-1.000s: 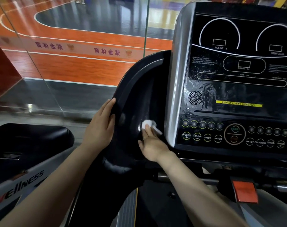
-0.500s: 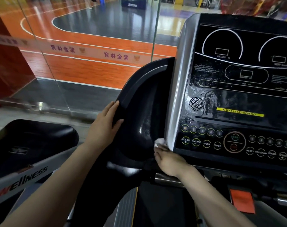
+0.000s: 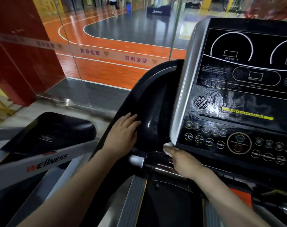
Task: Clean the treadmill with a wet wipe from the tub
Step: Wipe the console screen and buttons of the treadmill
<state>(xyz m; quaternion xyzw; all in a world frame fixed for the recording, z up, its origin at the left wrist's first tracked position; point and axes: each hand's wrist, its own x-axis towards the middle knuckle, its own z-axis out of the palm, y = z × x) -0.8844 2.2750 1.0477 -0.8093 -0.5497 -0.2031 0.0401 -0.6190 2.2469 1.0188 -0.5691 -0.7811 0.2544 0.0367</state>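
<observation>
While the left hand (image 3: pixel 123 136) lies flat, fingers straight, on the glossy black curved side housing (image 3: pixel 149 102), the right hand (image 3: pixel 183 163) pinches a crumpled white wet wipe (image 3: pixel 168 145) against the lower corner of the silver-edged, wet-streaked console (image 3: pixel 237 99).

Left hand (image 3: pixel 123 133) flat, fingers straight and together, palm down, forearm running up from lower left. Right hand (image 3: pixel 182 161) palm down, fingers curled, pinching a wipe (image 3: pixel 168 145) at the fingertips, forearm in from lower right. Hands near, not touching.
</observation>
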